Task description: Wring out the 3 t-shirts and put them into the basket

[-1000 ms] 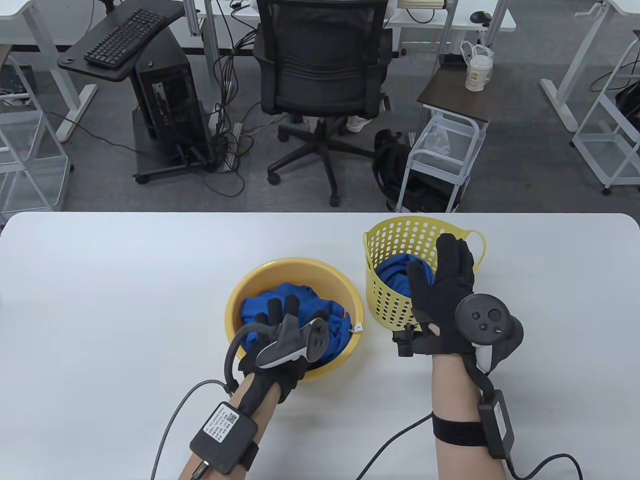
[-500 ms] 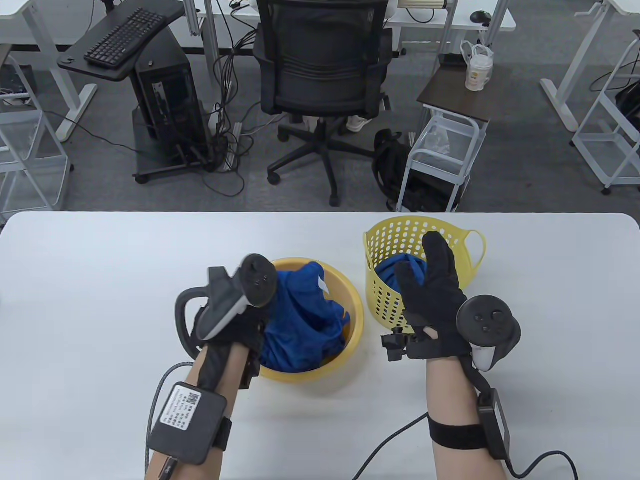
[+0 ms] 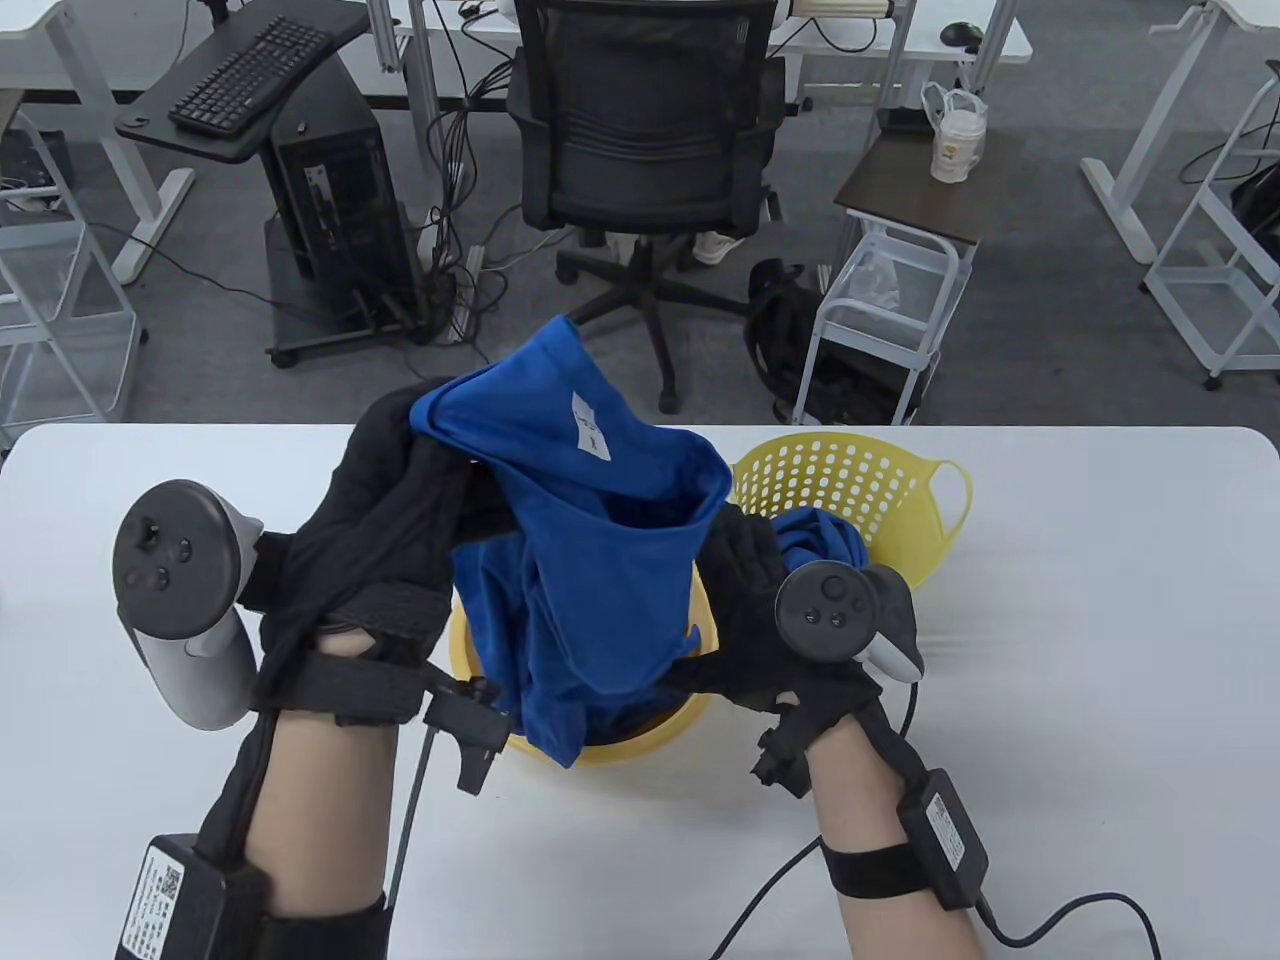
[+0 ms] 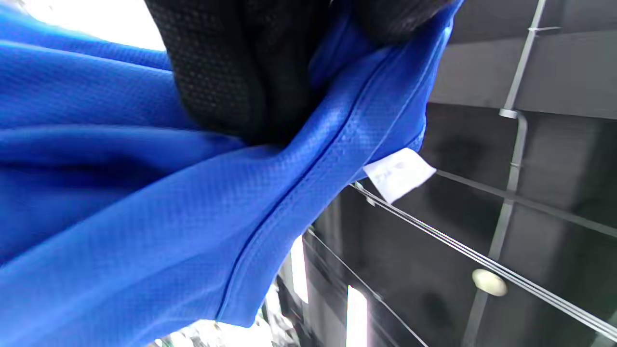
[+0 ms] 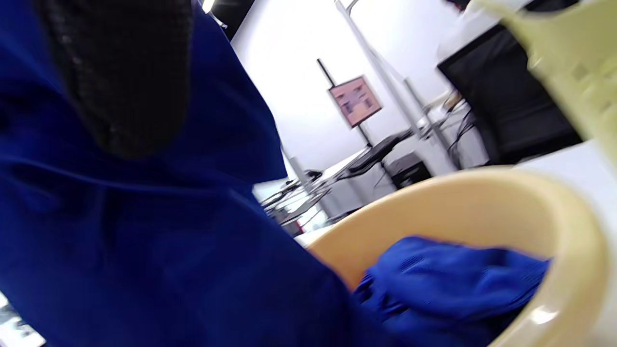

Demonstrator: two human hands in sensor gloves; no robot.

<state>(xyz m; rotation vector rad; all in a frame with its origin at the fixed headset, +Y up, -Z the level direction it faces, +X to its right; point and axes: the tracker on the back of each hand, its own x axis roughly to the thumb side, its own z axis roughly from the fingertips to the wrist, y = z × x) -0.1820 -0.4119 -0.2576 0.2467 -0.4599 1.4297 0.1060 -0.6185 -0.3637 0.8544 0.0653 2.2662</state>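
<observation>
A blue t-shirt (image 3: 600, 540) with a white label hangs above the yellow bowl (image 3: 640, 740). My left hand (image 3: 400, 510) is raised and grips the shirt's top edge; in the left wrist view its fingers (image 4: 226, 72) curl into the blue t-shirt (image 4: 144, 202). My right hand (image 3: 735, 590) holds the shirt lower down at its right side, fingertips hidden behind the cloth; a gloved finger (image 5: 120, 72) lies on the t-shirt (image 5: 144, 250). Another blue shirt (image 5: 458, 279) lies in the bowl (image 5: 544, 207). The yellow perforated basket (image 3: 860, 470) holds a further blue shirt (image 3: 825, 535).
The white table (image 3: 1050, 700) carries the bowl at centre and the basket to its right, close together. Glove cables (image 3: 760, 900) trail along the near edge. An office chair (image 3: 640, 150) and a white cart (image 3: 880, 320) stand beyond the far edge.
My left hand has lifted the t-shirt up out of the bowl, rising and shifting left. My right hand has swung left from over the basket and taken hold of the hanging shirt.
</observation>
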